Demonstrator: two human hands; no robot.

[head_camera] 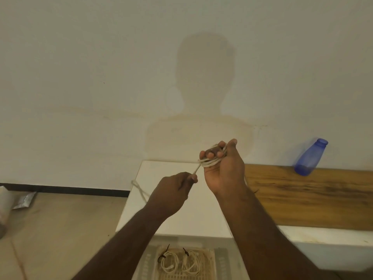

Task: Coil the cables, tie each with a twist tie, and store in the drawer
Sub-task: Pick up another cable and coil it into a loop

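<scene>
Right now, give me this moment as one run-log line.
step: coiling | right hand: white cable looped round fingers | left hand: pinches free end, taut | stored: two tied coils in drawer | twist tie: not yet

The cable (210, 163) wound round my right hand (223, 170) is off-white, like the two coiled cables (180, 261) in the drawer (220, 263), each bound with a black tie (164, 252). The counter (173, 209) is white with a brown wood-grain board (314, 197); at its far right edge stands a translucent blue bottle (309, 157).
</scene>
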